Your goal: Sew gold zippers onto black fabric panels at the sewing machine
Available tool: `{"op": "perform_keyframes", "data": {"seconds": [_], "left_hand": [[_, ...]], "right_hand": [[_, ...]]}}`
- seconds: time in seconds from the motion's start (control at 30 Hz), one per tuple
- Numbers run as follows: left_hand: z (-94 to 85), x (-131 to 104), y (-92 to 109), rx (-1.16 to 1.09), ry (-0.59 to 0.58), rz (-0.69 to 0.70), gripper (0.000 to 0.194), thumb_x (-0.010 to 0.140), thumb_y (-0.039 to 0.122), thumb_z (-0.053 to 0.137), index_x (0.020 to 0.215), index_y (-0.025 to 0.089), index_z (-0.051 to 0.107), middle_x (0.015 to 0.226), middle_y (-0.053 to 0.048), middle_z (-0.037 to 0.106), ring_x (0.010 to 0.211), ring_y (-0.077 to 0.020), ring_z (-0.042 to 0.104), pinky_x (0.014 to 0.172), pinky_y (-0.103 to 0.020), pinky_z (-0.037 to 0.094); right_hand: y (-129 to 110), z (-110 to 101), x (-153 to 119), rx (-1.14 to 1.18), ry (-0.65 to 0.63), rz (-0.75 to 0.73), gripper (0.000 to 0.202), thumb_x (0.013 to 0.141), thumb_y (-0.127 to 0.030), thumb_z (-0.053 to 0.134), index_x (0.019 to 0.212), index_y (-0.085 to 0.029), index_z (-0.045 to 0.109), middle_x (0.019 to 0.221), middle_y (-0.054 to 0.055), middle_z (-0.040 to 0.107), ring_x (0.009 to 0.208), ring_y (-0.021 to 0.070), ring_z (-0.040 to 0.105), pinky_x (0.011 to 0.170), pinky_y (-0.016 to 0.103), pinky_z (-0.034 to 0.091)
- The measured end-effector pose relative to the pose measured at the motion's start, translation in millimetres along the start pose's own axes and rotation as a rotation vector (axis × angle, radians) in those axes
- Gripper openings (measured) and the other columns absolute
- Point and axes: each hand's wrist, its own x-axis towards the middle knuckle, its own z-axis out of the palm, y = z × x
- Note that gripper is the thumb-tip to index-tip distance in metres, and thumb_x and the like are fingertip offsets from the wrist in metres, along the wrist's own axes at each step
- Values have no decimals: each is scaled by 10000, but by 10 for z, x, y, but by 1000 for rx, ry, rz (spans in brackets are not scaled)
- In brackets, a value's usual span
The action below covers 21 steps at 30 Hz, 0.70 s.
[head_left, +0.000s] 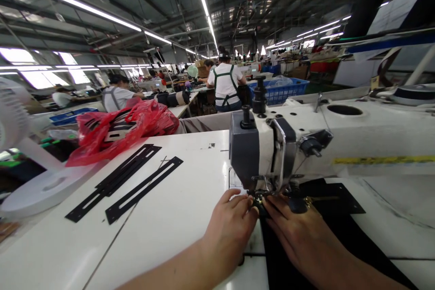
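Note:
At the needle of a white and grey sewing machine [261, 145], my left hand [233, 222] has its fingers bent and drawn together. Its fingertips press a small dark edge of material beside the presser foot. My right hand [302, 226] lies low over black fabric [363, 253], its fingertips close to the foot from the right. The fabric runs under that hand and down towards me. A flat black piece with small holes [350, 199] sits behind the right hand, with a thin brass-coloured item [324, 198] near it. The fingertips partly hide the stitching spot.
Several black slotted strips [144, 190] lie on the white table [190, 231] at left. Beyond them are a red plastic bag [132, 122] of cut pieces and a white fan [44, 181]. A blue crate [283, 90] and people [226, 81] at work are farther back.

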Motion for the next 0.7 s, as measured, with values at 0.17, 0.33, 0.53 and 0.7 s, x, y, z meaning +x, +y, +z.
{"op": "perform_keyframes", "data": {"seconds": [0.17, 0.33, 0.53, 0.7], "left_hand": [[17, -13, -28, 5, -28, -12, 201, 924, 180, 443, 849, 143, 626, 827, -60, 658, 835, -170, 616, 880, -365, 460], [44, -7, -44, 24, -14, -6, 202, 915, 151, 451, 809, 138, 623, 817, -62, 657, 818, -169, 619, 858, -351, 462], [50, 16, -59, 23, -56, -1, 97, 872, 124, 520, 852, 124, 615, 864, -70, 656, 854, -182, 618, 863, -359, 454], [65, 10, -71, 20, -33, 9, 74, 857, 105, 540, 839, 119, 611, 850, -67, 659, 842, -186, 618, 849, -361, 457]], "right_hand": [[25, 10, -12, -55, -9, -26, 316, 839, -95, 389, 1073, -90, 600, 1056, 141, 639, 951, 257, 606, 798, 416, 519], [26, 8, 13, -3, -37, 20, 292, 838, -108, 389, 1027, -132, 610, 1008, 128, 644, 912, 235, 610, 793, 400, 510], [33, 7, 48, 76, -103, 62, 303, 846, -106, 396, 1080, -139, 585, 968, 117, 632, 923, 226, 598, 805, 387, 499], [48, 8, 28, 58, -99, 52, 317, 845, -104, 406, 1115, -139, 569, 990, 123, 628, 962, 228, 588, 839, 393, 487]]}}
